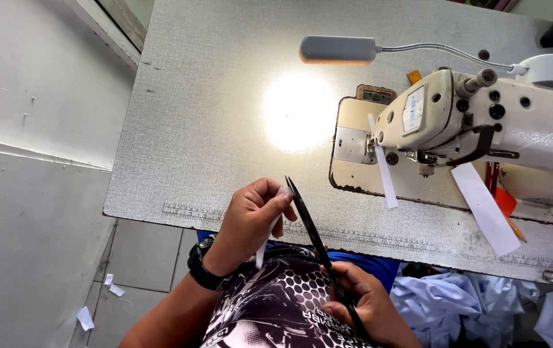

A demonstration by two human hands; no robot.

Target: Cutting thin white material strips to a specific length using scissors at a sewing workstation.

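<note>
White strip (265, 248) pinched btw thumb & fingers of left hand (250, 222), just above near table edge; lower end hanging down past edge toward patterned shirt (276, 303); top end at approx the tip of black scissors (315, 241); blades look closed or nearly so, can't tell for sure; scissors angled from right hand (360, 303) up-left to the strip; right-hand fingers curled tight round handles, low in frame over the lap; black watch (204, 267) on left wrist; grey speckled table (225, 116) w/ ruler markings along front edge; cream sewing machine (482, 122) on right side of table, well apart from both hands; two more white strips near it, one hanging by needle area (384, 167), one wider lying across machine bed edge (486, 206); gooseneck lamp (337, 49) above, bright spot on tabletop; pale blue fabric (457, 303) bunched at lower right beside right hand; paper scraps (86, 317) on tiled floor at left.
</note>
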